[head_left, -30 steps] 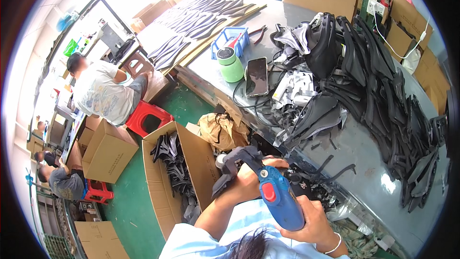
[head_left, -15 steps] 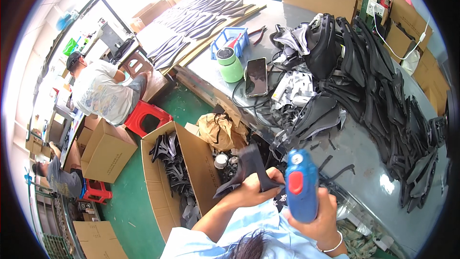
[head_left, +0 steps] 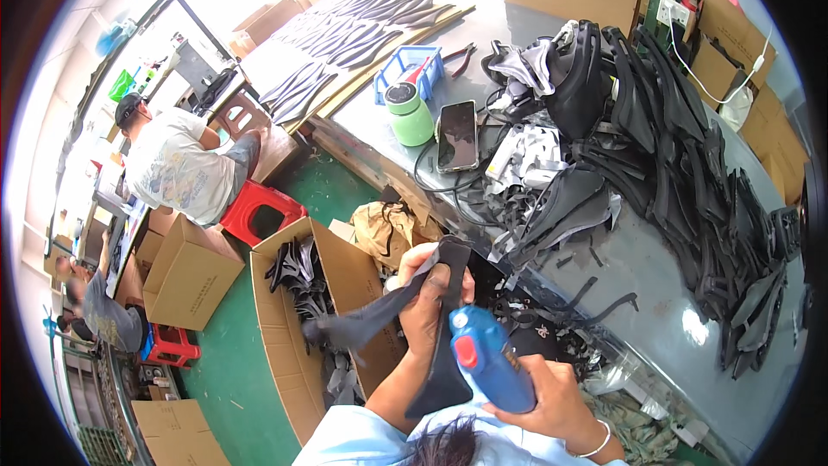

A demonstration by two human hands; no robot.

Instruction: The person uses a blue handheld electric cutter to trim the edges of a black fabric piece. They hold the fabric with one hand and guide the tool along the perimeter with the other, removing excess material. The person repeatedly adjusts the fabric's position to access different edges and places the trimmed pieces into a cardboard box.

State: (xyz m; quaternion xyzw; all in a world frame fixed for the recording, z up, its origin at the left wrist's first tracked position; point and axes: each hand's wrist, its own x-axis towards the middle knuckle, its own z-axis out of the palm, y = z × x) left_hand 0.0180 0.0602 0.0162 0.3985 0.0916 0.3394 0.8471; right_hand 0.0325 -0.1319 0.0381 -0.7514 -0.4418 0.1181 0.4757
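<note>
In front of my body, my left hand (head_left: 424,302) is closed around a dark, curved fabric-like piece (head_left: 444,375). One of its arms hangs down past my wrist and another sticks out to the left, slightly blurred. My right hand (head_left: 552,401) grips a blue handheld power tool with a red button (head_left: 492,362). The tool's front end is right beside the dark piece, close to my left fingers; whether they touch I cannot tell. The tool's working tip is hidden beneath its body.
On the grey table (head_left: 664,293) lie a heap of black curved pieces (head_left: 673,138), a phone (head_left: 457,136), a green jar (head_left: 409,116), a blue basket (head_left: 412,69) and pliers (head_left: 461,59). A cardboard box (head_left: 285,336) of dark pieces stands left. Two people sit further left.
My left hand has raised and turned the dark piece, so an arm now hangs downward. My right hand has brought the blue tool left and tilted it against that piece's side.
</note>
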